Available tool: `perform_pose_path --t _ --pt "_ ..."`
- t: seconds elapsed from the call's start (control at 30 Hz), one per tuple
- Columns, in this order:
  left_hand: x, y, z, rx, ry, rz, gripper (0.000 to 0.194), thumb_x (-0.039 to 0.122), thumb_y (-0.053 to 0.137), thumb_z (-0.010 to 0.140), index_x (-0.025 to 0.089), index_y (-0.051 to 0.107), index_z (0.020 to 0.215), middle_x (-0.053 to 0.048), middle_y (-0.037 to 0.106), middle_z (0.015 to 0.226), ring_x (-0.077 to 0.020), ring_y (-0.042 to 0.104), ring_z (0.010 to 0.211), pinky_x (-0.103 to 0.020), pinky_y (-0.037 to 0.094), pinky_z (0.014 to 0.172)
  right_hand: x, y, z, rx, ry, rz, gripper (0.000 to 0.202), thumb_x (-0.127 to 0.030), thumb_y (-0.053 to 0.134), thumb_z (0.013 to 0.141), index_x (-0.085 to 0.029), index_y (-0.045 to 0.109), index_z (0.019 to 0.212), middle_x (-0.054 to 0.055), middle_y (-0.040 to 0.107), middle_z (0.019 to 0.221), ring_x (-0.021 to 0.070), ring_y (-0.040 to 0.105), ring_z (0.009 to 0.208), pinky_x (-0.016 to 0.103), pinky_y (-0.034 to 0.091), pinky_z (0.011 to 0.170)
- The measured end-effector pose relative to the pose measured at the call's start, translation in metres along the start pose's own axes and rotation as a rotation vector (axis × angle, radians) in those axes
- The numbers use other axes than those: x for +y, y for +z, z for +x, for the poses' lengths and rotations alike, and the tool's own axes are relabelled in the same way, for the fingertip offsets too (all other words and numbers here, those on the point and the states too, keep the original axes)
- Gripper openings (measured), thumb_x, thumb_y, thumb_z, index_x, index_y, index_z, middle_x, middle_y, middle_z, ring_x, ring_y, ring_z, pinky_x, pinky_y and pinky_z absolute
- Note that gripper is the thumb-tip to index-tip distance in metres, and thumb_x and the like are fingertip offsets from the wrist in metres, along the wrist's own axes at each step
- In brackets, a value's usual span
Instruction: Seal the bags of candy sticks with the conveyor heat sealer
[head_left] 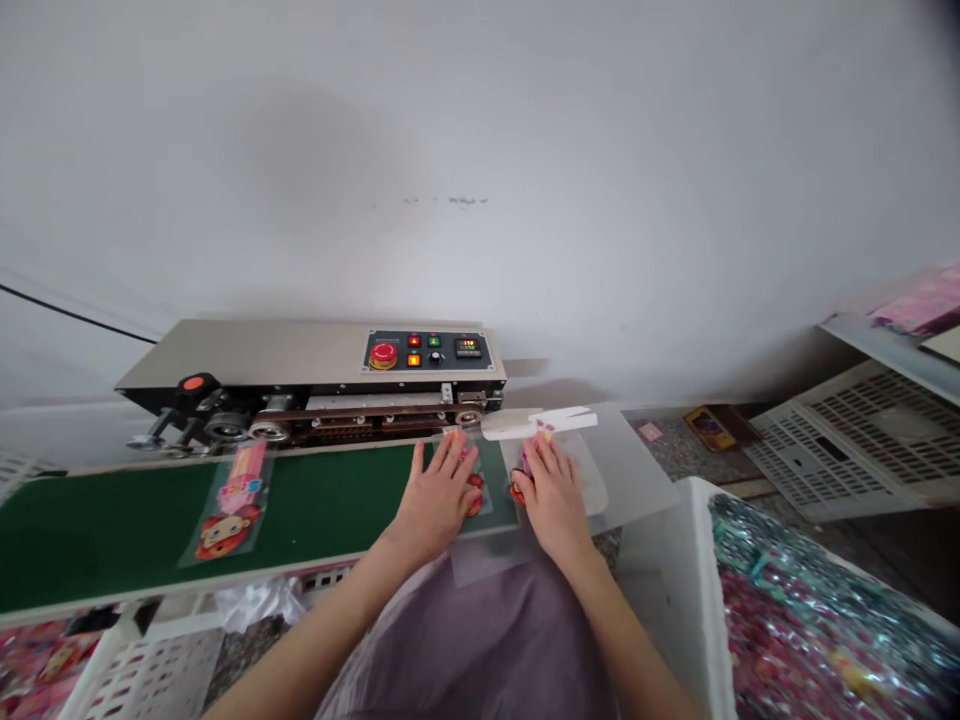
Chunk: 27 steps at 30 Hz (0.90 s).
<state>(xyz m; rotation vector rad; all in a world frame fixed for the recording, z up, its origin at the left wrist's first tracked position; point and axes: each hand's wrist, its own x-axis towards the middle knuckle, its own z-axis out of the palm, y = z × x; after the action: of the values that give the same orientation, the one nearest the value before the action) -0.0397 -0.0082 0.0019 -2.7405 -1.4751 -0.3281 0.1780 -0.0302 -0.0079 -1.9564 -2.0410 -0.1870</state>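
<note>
My left hand (pixel 431 500) lies flat with fingers spread on a clear plastic packet (pixel 475 490) holding a red-haired cartoon figure, at the right end of the green conveyor belt (pixel 330 500). My right hand (pixel 555 503) rests, fingers extended, on a second packet (pixel 517 484), largely covered by the palm, on a translucent sheet (pixel 634 470) beside the belt. Behind both hands is a band sealing machine (pixel 300 355) with lit buttons and a display. A third packet (pixel 232 505), with a cartoon head and pink strips, lies further left on the belt.
A white foam box (pixel 701 570) full of shiny packets stands at my right. Grey plastic crates (pixel 847 440) lean beyond it. Below the belt are a white basket (pixel 154 675) and pink packets (pixel 45 665). A plain wall (pixel 480 150) rises behind the machine.
</note>
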Motion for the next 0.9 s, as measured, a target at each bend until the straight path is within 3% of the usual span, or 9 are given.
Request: perform_pose_path --t 0.13,0.23,0.4,0.57,0.7,0.9 --pt "-0.001 -0.019 -0.004 0.008 -0.098 -0.027 0.049 0.038 0.039 0.104 0.013 0.051 0.144 -0.017 0.042 0.156 -0.0349 0.035 0.147 -0.064 0.023 0.119 0.006 -0.006 -0.007 0.008 0.105 -0.035 0.054 -0.042 0.032 0.103 -0.013 0.051 0.145 0.016 0.048 0.152 0.0342 0.041 0.139 0.053 0.032 0.112" --pt "0.018 -0.025 0.008 -0.018 -0.002 -0.122 0.044 0.032 0.038 0.104 0.013 0.053 0.141 -0.014 0.045 0.155 -0.0308 0.038 0.146 -0.057 0.028 0.119 0.018 -0.007 -0.009 -0.055 0.137 -0.035 0.051 -0.040 0.034 0.103 -0.015 0.054 0.142 0.016 0.051 0.150 0.0346 0.041 0.139 0.055 0.031 0.112" --pt "0.056 -0.011 0.033 -0.067 0.179 -0.206 0.051 0.040 0.035 0.105 0.017 0.041 0.151 -0.012 0.038 0.160 -0.0288 0.031 0.149 -0.056 0.030 0.118 0.031 -0.008 0.021 -0.045 0.213 0.091 0.044 -0.030 0.035 0.100 -0.026 0.061 0.135 0.009 0.051 0.150 0.0297 0.041 0.138 0.048 0.037 0.109" --pt "0.072 0.009 0.036 -0.116 0.193 -0.149 0.056 0.042 0.030 0.106 0.014 0.037 0.153 -0.014 0.033 0.162 -0.0306 0.029 0.150 -0.062 0.025 0.119 0.034 0.000 0.048 -0.039 0.246 0.153 0.037 -0.028 0.039 0.098 -0.027 0.071 0.118 0.007 0.052 0.148 0.0307 0.036 0.140 0.052 0.032 0.112" --pt "0.077 0.012 0.033 -0.079 0.167 -0.122 0.056 0.041 0.029 0.106 0.014 0.037 0.154 -0.014 0.032 0.162 -0.0314 0.029 0.150 -0.066 0.021 0.119 0.038 0.007 0.045 0.008 0.213 0.219 0.035 -0.027 0.039 0.097 -0.028 0.072 0.109 0.005 0.055 0.145 0.0293 0.037 0.140 0.053 0.033 0.110" --pt "0.075 0.008 0.045 -0.072 0.234 -0.131 0.052 0.037 0.032 0.105 0.013 0.043 0.149 -0.016 0.039 0.159 -0.0318 0.034 0.147 -0.063 0.020 0.120 0.048 0.010 0.029 0.092 0.196 0.237 0.039 -0.029 0.038 0.097 -0.025 0.069 0.121 0.010 0.058 0.141 0.0277 0.045 0.132 0.050 0.037 0.107"
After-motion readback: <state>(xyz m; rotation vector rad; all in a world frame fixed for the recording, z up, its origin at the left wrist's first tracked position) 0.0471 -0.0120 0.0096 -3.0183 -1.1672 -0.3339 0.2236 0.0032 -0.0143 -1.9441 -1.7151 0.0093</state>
